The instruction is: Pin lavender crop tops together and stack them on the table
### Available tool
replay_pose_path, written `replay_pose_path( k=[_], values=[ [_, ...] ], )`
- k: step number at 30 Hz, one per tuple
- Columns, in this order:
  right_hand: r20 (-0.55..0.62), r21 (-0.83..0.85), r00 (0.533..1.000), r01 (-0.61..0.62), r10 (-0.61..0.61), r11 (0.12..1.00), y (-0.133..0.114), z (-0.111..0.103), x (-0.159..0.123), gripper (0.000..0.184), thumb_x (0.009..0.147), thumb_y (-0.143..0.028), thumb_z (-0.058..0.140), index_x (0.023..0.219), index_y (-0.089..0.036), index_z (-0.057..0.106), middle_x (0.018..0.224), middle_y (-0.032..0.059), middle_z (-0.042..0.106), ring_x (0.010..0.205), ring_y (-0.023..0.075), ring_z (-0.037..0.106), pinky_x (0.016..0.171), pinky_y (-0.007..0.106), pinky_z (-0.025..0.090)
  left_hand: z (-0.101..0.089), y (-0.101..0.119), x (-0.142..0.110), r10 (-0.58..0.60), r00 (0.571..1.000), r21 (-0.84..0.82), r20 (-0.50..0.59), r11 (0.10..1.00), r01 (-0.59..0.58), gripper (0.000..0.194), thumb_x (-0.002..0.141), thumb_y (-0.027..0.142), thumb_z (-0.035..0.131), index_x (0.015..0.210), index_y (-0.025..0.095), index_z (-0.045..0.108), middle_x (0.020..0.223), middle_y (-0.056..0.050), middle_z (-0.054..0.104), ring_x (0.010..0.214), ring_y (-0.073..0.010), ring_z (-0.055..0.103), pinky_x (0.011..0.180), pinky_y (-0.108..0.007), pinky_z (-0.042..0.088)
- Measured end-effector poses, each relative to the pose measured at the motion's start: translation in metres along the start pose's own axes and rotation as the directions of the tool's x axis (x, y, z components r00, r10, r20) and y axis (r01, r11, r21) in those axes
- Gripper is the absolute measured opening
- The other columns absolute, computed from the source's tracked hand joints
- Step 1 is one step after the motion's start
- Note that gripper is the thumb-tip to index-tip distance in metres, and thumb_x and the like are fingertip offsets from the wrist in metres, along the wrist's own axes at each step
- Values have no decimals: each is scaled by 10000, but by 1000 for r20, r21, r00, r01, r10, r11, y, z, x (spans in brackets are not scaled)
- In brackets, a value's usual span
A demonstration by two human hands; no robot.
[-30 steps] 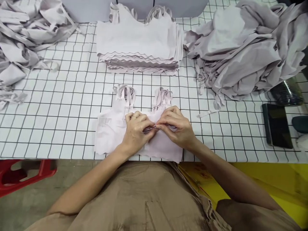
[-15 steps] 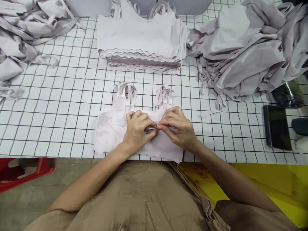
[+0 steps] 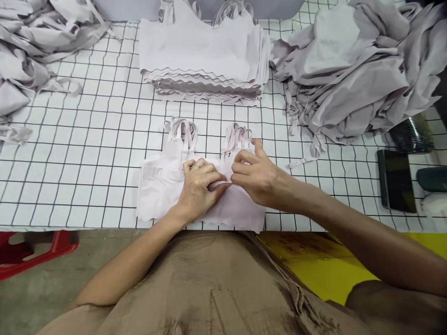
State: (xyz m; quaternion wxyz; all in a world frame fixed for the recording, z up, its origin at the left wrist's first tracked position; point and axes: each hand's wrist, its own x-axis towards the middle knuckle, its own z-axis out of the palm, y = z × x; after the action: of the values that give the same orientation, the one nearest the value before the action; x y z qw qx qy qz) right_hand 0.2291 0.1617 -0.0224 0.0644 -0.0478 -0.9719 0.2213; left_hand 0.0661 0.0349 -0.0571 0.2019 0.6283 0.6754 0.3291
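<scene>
A pale pink bra top [image 3: 162, 188] lies flat by the table's front edge, its thin straps bundled at the top. My left hand [image 3: 200, 186], a ring on one finger, is closed with a fold of the bra's fabric pinched between thumb and fingers. Close against the left thumb tip, my right hand [image 3: 258, 174] has its fingers curled together and one finger lifted. A thin light line shows between the two hands' fingertips. What the right fingertips hold there is too small to name.
Behind the bra sits a neat stack of similar bra tops [image 3: 202, 51] with wavy hems. Loose heaps of garments lie left [image 3: 21, 60] and right [image 3: 352, 79]. A dark phone [image 3: 396, 181] rests at the right. Below the table are a red stool [image 3: 59, 246] and a yellow surface [image 3: 314, 265].
My right hand has turned, its forearm swinging outward and one finger lifting; the small shiny thing at the fingertips no longer shows. My left hand keeps its pinch on the fabric.
</scene>
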Motion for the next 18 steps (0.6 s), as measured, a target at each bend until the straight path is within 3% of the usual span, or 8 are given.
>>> replay_pose_path(
  k=[4,6,9,12,15,18],
  values=[
    [56,111,997,-51,45,992,37,-34,15,244,936,-370,615,763,-228,712,660,2,524,768,183,474,987,577,336,-4,0,2,-59,996,24,60,998,57,95,847,279,751,813,205,701,797,0,675,883,-206,548,872,-401,282],
    [11,122,992,-126,126,984,55,-52,26,331,926,-478,608,737,-235,730,630,-1,483,706,168,449,922,510,374,-5,1,3,-63,995,54,76,997,59,101,829,260,766,837,195,689,842,-9,682,903,-216,545,853,-396,289],
    [-29,86,978,-204,207,975,70,-71,44,433,965,-486,525,677,-224,715,612,0,462,712,171,455,920,485,364,-6,0,4,-58,993,79,101,996,50,134,806,241,783,870,190,677,897,-17,689,927,-229,546,869,-405,304],
    [-10,47,964,-264,265,963,81,-73,59,407,975,-431,514,696,-213,715,633,3,505,738,173,482,949,482,352,-5,-1,7,-49,991,107,121,994,36,160,806,237,781,915,193,673,916,-17,691,945,-236,553,892,-426,317],
    [34,56,954,-301,299,952,94,-68,60,328,958,-337,538,720,-197,714,637,7,564,735,170,522,904,434,408,-5,-2,9,-39,990,137,134,990,20,177,816,249,776,947,192,670,911,-22,690,949,-245,580,902,-446,350],
    [-97,135,950,-283,297,950,85,-53,44,184,925,-267,570,951,-199,739,913,53,706,910,203,622,890,398,483,-12,-1,-3,76,997,193,6,978,-76,387,835,286,764,1182,190,621,1102,-90,691,1070,-282,607,985,-498,376]
  ],
)
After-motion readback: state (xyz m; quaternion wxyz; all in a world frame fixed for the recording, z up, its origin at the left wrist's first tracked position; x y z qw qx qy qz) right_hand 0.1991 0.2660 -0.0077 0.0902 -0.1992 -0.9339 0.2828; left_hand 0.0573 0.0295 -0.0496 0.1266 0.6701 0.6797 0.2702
